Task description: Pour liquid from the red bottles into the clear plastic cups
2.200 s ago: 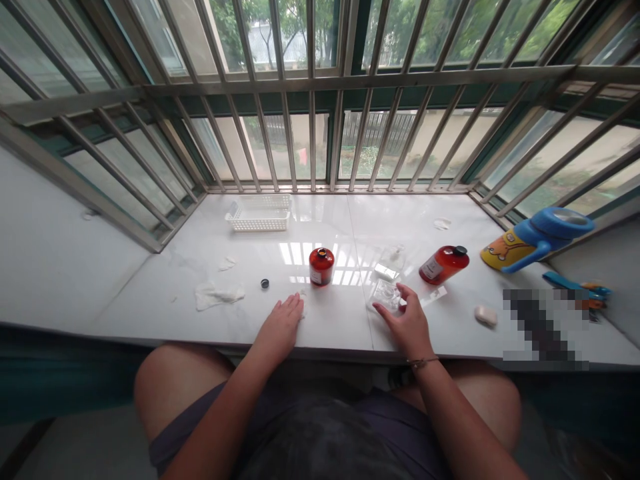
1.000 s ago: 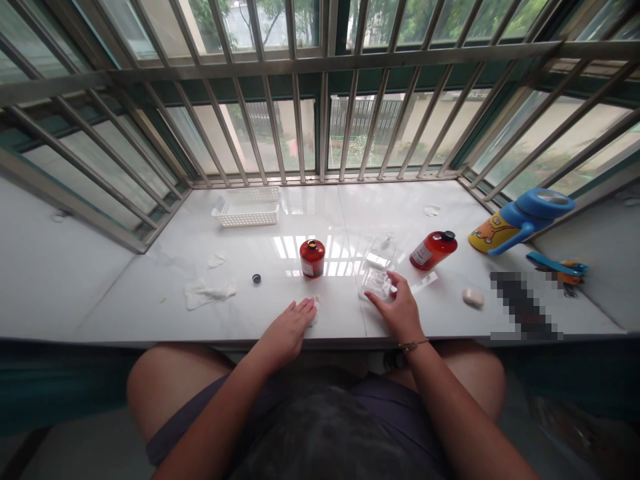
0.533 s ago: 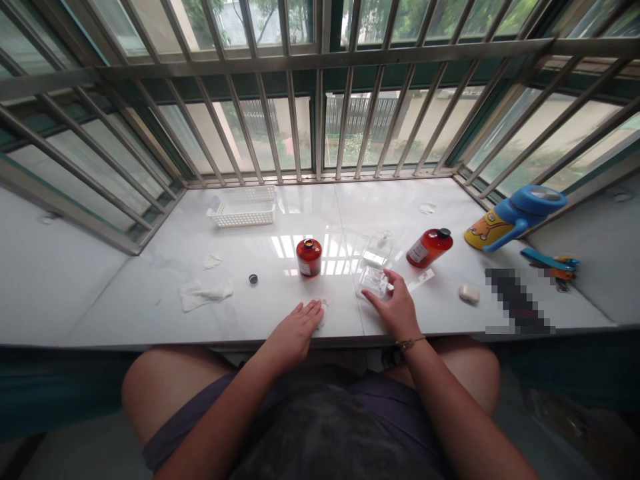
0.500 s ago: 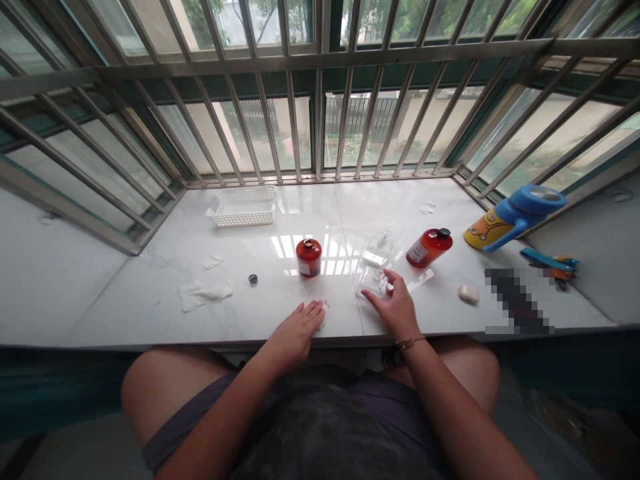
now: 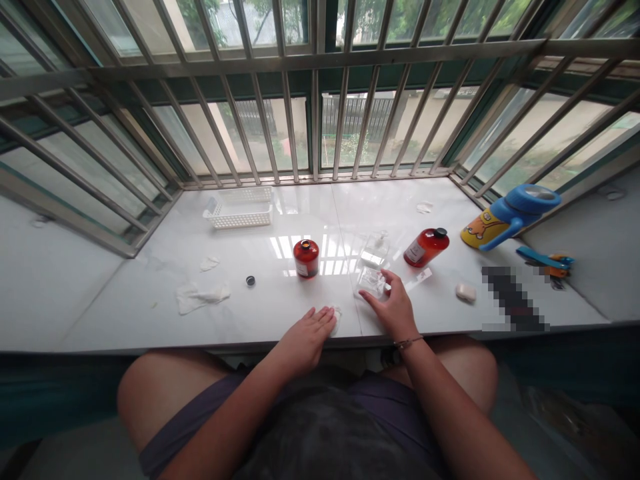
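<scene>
My left hand (image 5: 309, 337) lies flat near the counter's front edge, fingers stretched over a crumpled white tissue (image 5: 337, 320) that is mostly hidden beneath it. Thumb and fingers of my right hand (image 5: 393, 307) grip a clear square bottle (image 5: 369, 281) from its right side. Just behind it is a second clear bottle (image 5: 375, 249). An uncapped amber-red bottle (image 5: 306, 260) stands upright in the middle, with a small dark cap (image 5: 251, 281) to its left. Another amber-red bottle (image 5: 425, 248), with a black cap, is at the right.
On the white counter (image 5: 125, 313) are a white plastic basket (image 5: 240, 217), a spread tissue (image 5: 203, 298), smaller tissue scraps, a pale earbud-like case (image 5: 466, 293) and a blue-yellow flask (image 5: 505, 219). A blurred dark object lies at the right. Metal bars (image 5: 320, 63) close the back.
My left hand has slid a little to the right along the counter with the tissue under it. The right hand keeps its hold on the clear bottle. The view has shifted slightly.
</scene>
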A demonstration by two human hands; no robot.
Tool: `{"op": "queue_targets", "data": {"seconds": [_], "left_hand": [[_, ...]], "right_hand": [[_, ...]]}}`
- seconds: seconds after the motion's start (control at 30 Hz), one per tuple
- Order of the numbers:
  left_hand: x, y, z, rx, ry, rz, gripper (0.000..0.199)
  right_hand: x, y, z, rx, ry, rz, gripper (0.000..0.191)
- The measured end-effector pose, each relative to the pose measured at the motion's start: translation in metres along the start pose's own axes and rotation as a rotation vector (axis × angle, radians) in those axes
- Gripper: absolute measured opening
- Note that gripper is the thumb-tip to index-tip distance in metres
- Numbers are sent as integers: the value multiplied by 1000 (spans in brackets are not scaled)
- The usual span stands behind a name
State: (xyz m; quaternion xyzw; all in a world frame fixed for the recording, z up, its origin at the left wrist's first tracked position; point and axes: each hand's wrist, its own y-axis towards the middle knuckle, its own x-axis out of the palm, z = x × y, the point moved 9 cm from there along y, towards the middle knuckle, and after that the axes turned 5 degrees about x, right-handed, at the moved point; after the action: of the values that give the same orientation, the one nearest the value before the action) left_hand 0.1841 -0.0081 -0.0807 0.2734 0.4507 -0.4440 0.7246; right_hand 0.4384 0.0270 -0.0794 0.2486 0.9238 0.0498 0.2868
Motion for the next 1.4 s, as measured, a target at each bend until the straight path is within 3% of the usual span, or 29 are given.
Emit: {"op": "queue_targets", "data": {"seconds": [0.23, 0.47, 0.67, 0.77, 0.9, 1.1, 1.2, 1.3, 1.4], "left_hand": [[5, 3, 10, 44, -4, 39, 69], [-4, 1, 13, 52, -2, 88, 46], [-27, -15, 6, -65, -289, 200, 36], [-47, -31, -16, -252, -454, 291, 36], [-81, -64, -64, -525, -522, 436, 37], [-146, -130, -156, -856, -268, 735, 40], [-176, -154, -190, -996, -87, 809, 36], [-189, -156, -210, -1034, -58, 795, 38], [-186, -140, -210, -989, -59, 756, 44]], "right_hand": [[0, -1, -1, -9, -11, -3, 89], [1, -1, 1, 13, 4, -8, 90], [1, -1, 3, 22, 1, -8, 90], [2, -1, 3, 32, 1, -15, 90], [2, -1, 5, 31, -10, -10, 91], [2, -2, 6, 38, -17, -15, 91], [3, -2, 4, 44, -19, -20, 91], [2, -2, 3, 36, -20, -16, 92], [3, -2, 3, 26, -24, -12, 92]]}}
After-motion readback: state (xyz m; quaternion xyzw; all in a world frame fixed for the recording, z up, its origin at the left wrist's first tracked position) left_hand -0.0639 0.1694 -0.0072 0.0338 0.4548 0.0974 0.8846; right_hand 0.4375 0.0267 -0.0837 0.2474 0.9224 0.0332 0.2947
